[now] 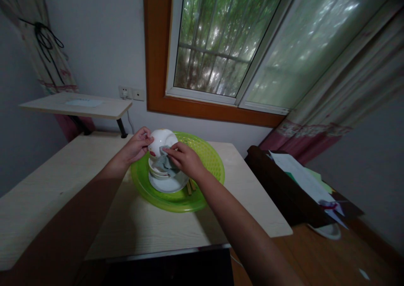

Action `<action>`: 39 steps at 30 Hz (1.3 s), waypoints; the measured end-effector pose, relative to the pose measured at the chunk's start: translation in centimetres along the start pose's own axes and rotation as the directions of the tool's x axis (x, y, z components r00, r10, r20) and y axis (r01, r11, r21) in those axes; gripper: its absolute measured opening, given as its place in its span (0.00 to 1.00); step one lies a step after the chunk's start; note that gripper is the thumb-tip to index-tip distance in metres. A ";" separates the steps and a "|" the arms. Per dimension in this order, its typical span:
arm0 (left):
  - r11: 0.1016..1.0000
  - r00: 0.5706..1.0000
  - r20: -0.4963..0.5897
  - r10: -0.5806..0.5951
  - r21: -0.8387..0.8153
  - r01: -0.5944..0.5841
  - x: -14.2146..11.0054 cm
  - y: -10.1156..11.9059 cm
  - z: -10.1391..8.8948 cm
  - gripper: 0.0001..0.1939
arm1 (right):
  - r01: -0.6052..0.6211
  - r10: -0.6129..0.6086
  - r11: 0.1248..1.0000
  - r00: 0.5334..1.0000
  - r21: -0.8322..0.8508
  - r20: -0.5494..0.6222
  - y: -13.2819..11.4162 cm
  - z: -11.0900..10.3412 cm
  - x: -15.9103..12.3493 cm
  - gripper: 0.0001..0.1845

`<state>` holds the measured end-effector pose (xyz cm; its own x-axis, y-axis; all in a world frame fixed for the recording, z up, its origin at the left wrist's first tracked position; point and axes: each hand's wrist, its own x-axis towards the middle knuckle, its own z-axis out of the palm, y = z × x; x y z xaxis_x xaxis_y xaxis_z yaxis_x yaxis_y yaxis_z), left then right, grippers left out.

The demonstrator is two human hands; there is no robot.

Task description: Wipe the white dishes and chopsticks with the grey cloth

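Observation:
My left hand (141, 144) is closed on the rim of a white bowl (162, 138), which is tilted with its outside toward me. In my right hand (184, 157) a grey-green cloth (166, 163) is pinched, pressed against the bowl's lower side and hanging below it. Under the held bowl stand more stacked white bowls (154, 168) on a white plate (167, 186). These rest in a round green plastic tray (176, 206). Wooden chopsticks (190, 188) lie in it beside the plate, partly hidden by my right forearm.
The tray stands on a pale wooden table (158, 235). A raised shelf (75, 105) on black legs is at the back left. Behind are a wall and a window (221, 46). Papers (299, 181) lie on a dark brown surface to the right.

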<state>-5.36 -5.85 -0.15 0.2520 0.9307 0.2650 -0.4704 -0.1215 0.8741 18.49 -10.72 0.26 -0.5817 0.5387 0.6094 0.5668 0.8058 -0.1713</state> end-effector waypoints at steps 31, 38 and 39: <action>0.999 0.995 0.095 -0.028 0.021 0.026 -0.2 0.3 -0.3 0.20 | 0.070 -0.056 0.991 0.990 0.111 -0.126 0.0 -0.6 0.1 0.12; 1.000 0.997 0.072 -0.006 -0.007 0.007 -0.1 0.2 -0.3 0.20 | -0.062 0.049 0.992 0.992 -0.112 -0.114 -0.5 -1.3 0.2 0.20; 1.000 0.998 0.059 0.002 -0.014 -0.001 -0.1 0.2 -0.3 0.21 | -0.101 0.084 0.986 0.988 -0.135 -0.127 -0.5 -1.3 0.3 0.19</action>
<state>-5.73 -5.91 -0.13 0.3007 0.9083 0.2907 -0.4822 -0.1182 0.8681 18.85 -11.27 1.53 -0.4530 0.5687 0.6865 0.6965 0.7065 -0.1256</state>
